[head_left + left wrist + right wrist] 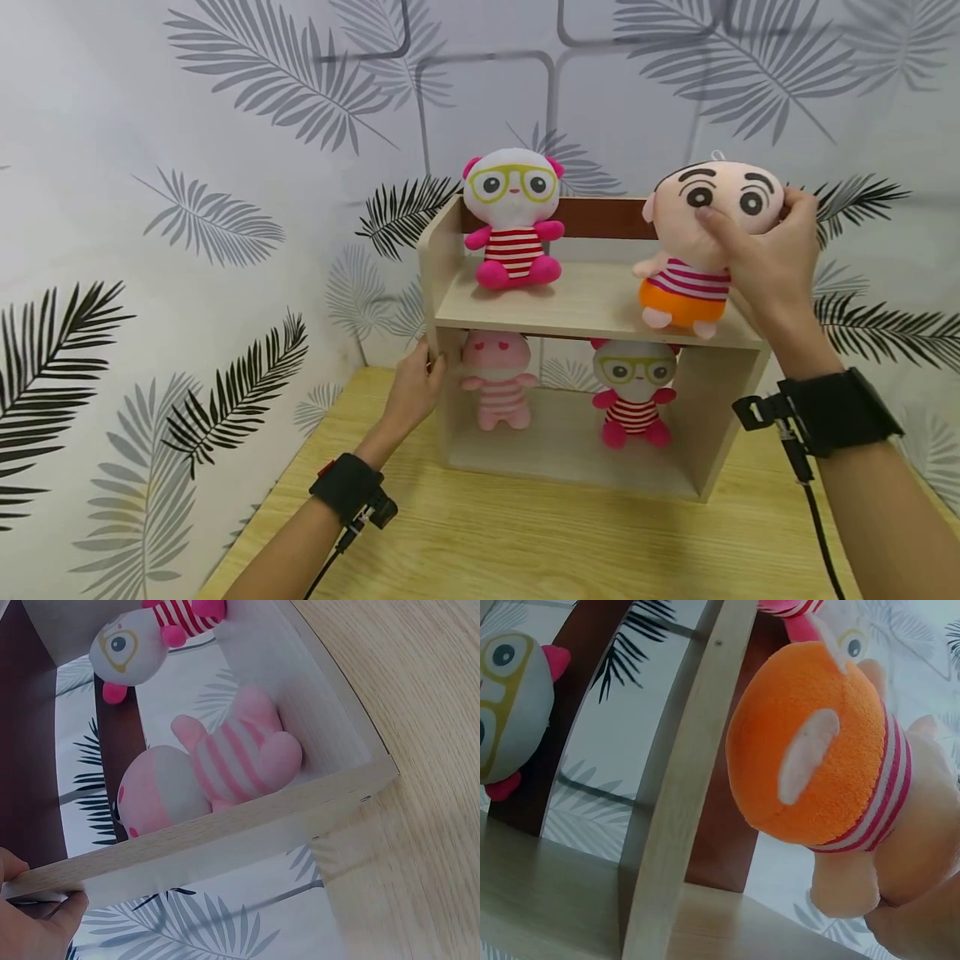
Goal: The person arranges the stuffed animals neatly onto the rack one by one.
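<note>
My right hand (780, 258) grips the head of a plush boy doll (693, 292) with thick eyebrows, a striped top and orange shorts. The doll is upright at the right end of the upper board of a small wooden shelf (592, 292); whether its feet touch the board I cannot tell. In the right wrist view its orange bottom (802, 750) faces the camera. At the shelf's left side my left hand (416, 383) holds the panel edge, thumb and fingers (64, 915) on either side of it in the left wrist view.
A plush panda with yellow glasses (517, 225) sits on the upper board's left. Below are a pink striped plush toy (502, 392) at left and a second panda (633, 396) at right. The shelf stands on a wood-grain table (540, 542) before a leaf-patterned wall (247, 208).
</note>
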Demonstrator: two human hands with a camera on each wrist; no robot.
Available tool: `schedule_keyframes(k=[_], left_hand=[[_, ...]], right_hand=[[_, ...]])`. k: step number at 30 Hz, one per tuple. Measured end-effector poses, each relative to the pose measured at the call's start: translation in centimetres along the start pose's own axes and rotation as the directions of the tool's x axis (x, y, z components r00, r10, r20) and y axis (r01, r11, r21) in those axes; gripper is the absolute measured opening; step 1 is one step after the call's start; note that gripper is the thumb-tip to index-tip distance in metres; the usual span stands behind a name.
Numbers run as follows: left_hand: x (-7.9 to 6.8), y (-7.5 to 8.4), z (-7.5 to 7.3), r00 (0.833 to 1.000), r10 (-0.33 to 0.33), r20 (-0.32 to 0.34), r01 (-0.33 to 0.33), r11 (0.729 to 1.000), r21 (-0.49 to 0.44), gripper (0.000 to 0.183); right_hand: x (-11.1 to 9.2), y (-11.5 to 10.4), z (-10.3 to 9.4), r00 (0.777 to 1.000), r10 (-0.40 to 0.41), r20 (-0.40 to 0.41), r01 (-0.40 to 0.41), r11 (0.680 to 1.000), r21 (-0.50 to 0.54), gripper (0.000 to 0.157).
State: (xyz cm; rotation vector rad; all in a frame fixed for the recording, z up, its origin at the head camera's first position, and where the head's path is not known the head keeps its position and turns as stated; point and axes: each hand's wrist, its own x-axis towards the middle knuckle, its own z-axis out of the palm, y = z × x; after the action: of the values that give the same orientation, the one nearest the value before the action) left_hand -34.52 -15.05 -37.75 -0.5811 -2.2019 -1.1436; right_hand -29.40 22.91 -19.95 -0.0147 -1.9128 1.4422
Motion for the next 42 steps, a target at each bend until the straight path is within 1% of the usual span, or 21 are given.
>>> schedule_keyframes(k=[1,4,7,14,16,20,24,26,32,37,42], left_hand=[[0.0,0.0,0.0,1.000,0.002,-0.001,-0.002,1.000,-0.001,0.025],[0.0,-0.1,0.1,1.000,0.004,-0.003,-0.004,1.000,-0.001,0.024],[0.0,-0.1,0.1,1.000,-0.005,-0.003,0.005,1.000,0.001,0.023],[0.1,-0.1,0.0,1.000,-0.029,0.000,0.029,1.000,-0.004,0.023],[0.1,-0.2,0.1,1.000,-0.029,0.000,0.029,1.000,0.002,0.022],[0.1,-0.3,0.3,1.000,-0.020,-0.002,0.020,1.000,0.010,0.020],[0.0,-0.3,0.3,1.000,-0.012,-0.005,0.012,1.000,0.002,0.021],[0.0,-0.3,0.2,1.000,-0.009,-0.008,0.009,1.000,0.004,0.022],[-0.1,-0.3,0.2,1.000,0.002,-0.007,-0.002,1.000,0.018,0.025],[-0.2,-0.4,0.2,1.000,-0.003,-0.005,0.003,1.000,0.002,0.028],[-0.1,-0.5,0.0,1.000,0.014,-0.001,-0.014,1.000,0.005,0.030]], right_hand=[[0.2,0.1,0.1,1.000,0.008,-0.005,-0.008,1.000,0.014,0.068],[0.7,0.4,0.4,0.999,0.034,-0.019,-0.034,0.999,0.009,0.071],[1.3,0.5,0.8,0.998,0.052,-0.030,-0.053,0.998,-0.020,0.074],[2.6,1.1,1.6,0.997,0.066,-0.029,-0.068,0.995,-0.075,0.075],[2.9,1.3,1.6,0.997,0.072,-0.034,-0.075,0.992,-0.100,0.077],[3.5,1.5,1.7,0.996,0.074,-0.042,-0.078,0.990,-0.114,0.078],[3.9,1.8,2.1,0.998,0.046,-0.035,-0.050,0.992,-0.114,0.076],[4.2,2.0,2.4,0.999,0.017,-0.029,-0.021,0.992,-0.121,0.076],[5.0,2.6,2.9,0.999,-0.050,-0.003,0.048,0.984,-0.172,0.082],[5.4,3.3,3.1,0.999,-0.047,0.003,0.047,0.983,-0.175,0.083],[5.7,3.6,3.3,0.999,-0.038,0.009,0.039,0.987,-0.158,0.083]])
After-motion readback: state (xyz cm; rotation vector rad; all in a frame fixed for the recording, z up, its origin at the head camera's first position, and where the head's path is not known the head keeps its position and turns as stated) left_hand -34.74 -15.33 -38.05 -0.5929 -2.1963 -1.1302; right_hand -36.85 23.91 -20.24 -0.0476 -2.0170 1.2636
